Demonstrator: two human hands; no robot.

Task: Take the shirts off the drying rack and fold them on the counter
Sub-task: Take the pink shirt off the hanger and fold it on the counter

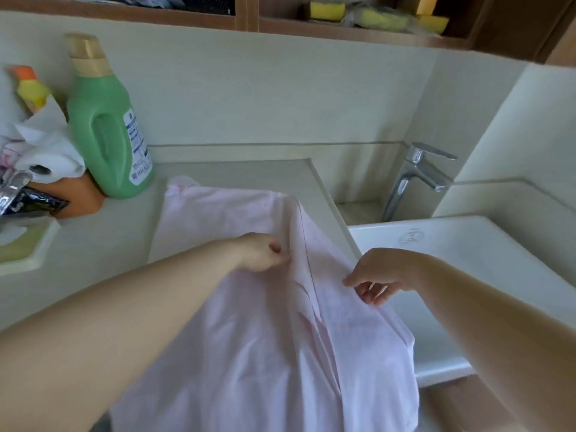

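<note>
A pale pink shirt (237, 322) lies stretched over the beige counter (103, 244), its far end near the back wall and its near end hanging off the front edge. My left hand (261, 252) pinches a raised fold of the fabric near the middle. My right hand (378, 280) pinches the shirt's right edge, over the rim of the sink. The drying rack is out of sight.
A green detergent bottle (107, 132) stands at the back left, beside crumpled paper towel (46, 154), a yellow bottle (31, 88) and a dark pouch (28, 201). A white sink (467, 244) with a chrome tap (414, 179) lies right. Sponges (374, 17) sit on the shelf above.
</note>
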